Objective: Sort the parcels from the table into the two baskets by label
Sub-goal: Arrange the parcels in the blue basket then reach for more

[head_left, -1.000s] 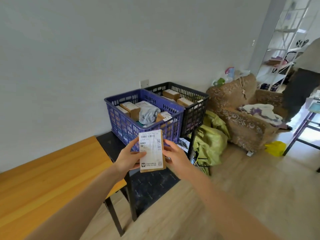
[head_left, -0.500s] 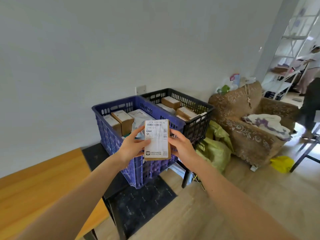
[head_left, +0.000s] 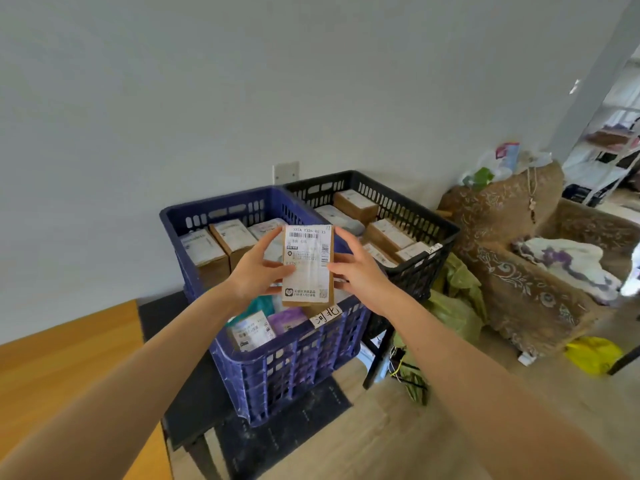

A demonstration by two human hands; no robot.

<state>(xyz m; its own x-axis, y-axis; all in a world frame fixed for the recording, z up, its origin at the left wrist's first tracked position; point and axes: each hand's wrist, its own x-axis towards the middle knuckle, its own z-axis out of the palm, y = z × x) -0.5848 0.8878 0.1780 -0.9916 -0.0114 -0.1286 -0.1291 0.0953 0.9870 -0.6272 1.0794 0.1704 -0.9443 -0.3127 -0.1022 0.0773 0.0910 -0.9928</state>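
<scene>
I held the parcel (head_left: 307, 265) upright with its label facing me, over the blue basket (head_left: 294, 368) and close to the rim it shares with the black basket (head_left: 426, 268). My left hand (head_left: 256, 271) gripped its left edge with the thumb across the front, and my right hand (head_left: 360, 271) pinched the right edge more lightly. So near that dividing rim, a careless release could have sent it into the wrong basket or left it perched on the edge. The blue basket was already piled with parcels, so it might also have landed tilted and slid. A misread was my bigger worry, I think: glare washed out the middle of the label. The handwritten tag (head_left: 325, 315) on the blue basket was legible, but the tag (head_left: 434, 249) on the black one was turned away and too small to read. The parcel hid my fingers behind it and the centre of the blue basket. The table (head_left: 52, 368) was cut off at the left, so I could not tell what remained there.
</scene>
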